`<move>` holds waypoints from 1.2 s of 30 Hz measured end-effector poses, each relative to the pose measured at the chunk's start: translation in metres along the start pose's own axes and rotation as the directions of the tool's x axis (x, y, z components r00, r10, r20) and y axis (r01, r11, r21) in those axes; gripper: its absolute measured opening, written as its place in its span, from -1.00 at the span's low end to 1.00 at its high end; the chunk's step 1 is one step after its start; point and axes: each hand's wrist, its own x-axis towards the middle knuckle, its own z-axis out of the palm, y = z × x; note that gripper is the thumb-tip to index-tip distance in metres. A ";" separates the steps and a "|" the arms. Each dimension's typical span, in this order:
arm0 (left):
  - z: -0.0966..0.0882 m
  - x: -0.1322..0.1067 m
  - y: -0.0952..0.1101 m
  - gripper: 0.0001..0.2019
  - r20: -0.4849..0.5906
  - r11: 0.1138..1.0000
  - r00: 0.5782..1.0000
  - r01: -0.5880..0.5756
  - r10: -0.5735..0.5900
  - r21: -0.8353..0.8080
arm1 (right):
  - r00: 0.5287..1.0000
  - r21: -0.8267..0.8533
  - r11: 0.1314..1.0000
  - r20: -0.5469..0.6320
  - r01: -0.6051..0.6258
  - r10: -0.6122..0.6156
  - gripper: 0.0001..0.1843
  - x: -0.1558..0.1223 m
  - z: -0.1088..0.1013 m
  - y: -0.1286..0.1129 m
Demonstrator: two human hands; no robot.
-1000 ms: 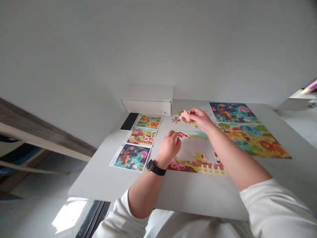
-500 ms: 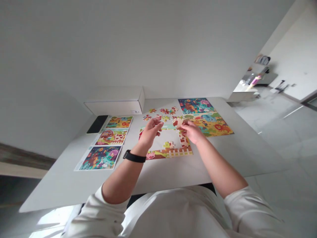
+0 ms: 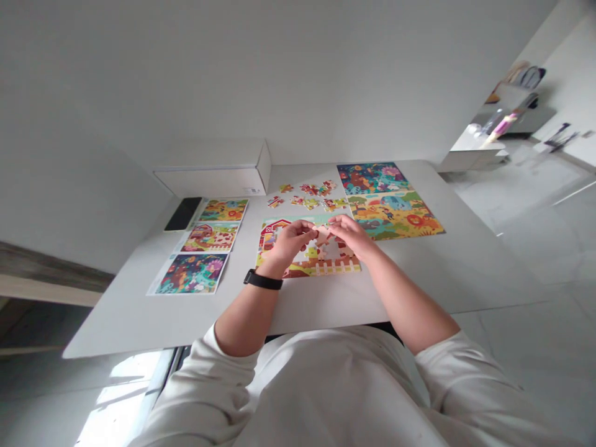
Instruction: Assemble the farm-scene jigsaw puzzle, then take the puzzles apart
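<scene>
A pale pink and brown puzzle piece (image 3: 323, 234) is between my two hands, over the upper part of a farm jigsaw (image 3: 298, 272). My left hand (image 3: 293, 242), with a black band on its wrist, pinches the piece from the left. On the other side my right hand (image 3: 351, 234) has its fingers closed on the piece's right edge. The jigsaw's border is joined, with a red barn (image 3: 274, 228) at upper left and a white fence (image 3: 335, 267) along the bottom. Some joined pieces sit inside it, beside a bare grey gap. My fingers cover part of its top.
Loose puzzle pieces (image 3: 310, 202) lie behind the jigsaw. To the right are two finished colourful puzzles (image 3: 395, 214). Three picture sheets (image 3: 190, 273) and a black phone (image 3: 183, 214) lie at left, near a long white box (image 3: 209, 177) against the wall.
My left hand has moved in to the puzzle piece and closed on it. The right hand has brought the piece leftward, low over the jigsaw. The camera view has shifted slightly.
</scene>
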 end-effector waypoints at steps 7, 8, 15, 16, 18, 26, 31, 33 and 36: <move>0.007 0.000 -0.004 -0.64 0.096 0.992 0.994 0.031 -0.043 0.120 | 0.993 -0.061 0.994 0.076 0.089 -0.085 -0.59 0.001 -0.006 0.014; 0.009 0.000 -0.004 -0.64 0.099 0.990 0.994 0.032 -0.045 0.136 | 0.993 -0.083 0.993 0.096 0.081 -0.073 -0.59 0.001 -0.007 0.015; 0.014 -0.004 -0.006 -0.70 0.085 0.957 0.996 -0.029 0.005 0.287 | 0.984 -0.338 0.937 0.178 0.082 -0.022 -0.71 -0.003 -0.018 0.012; 0.014 -0.004 -0.007 -0.74 0.075 0.943 0.997 -0.047 0.023 0.329 | 0.981 -0.375 0.923 0.192 0.088 -0.016 -0.76 -0.003 -0.020 0.012; 0.013 -0.004 -0.008 -0.81 0.040 0.894 0.996 -0.094 0.085 0.437 | 0.975 -0.433 0.897 0.221 0.095 0.004 -0.85 -0.003 -0.024 0.011; 0.006 -0.004 -0.009 -0.82 0.045 0.744 0.976 -0.192 0.213 0.640 | 0.985 -0.622 0.780 0.165 0.069 0.044 -0.86 -0.004 -0.022 0.008; 0.004 -0.006 -0.008 -0.81 0.072 0.693 0.972 -0.211 0.224 0.689 | 0.990 -0.713 0.696 0.140 0.083 0.026 -0.82 -0.007 -0.019 0.004; 0.004 -0.007 -0.007 -0.80 0.082 0.690 0.971 -0.218 0.224 0.690 | 0.990 -0.734 0.674 0.136 0.087 0.020 -0.81 -0.007 -0.018 0.003; 0.005 -0.008 -0.006 -0.79 0.095 0.682 0.970 -0.227 0.226 0.695 | 0.990 -0.758 0.645 0.141 0.100 0.013 -0.82 -0.008 -0.018 0.002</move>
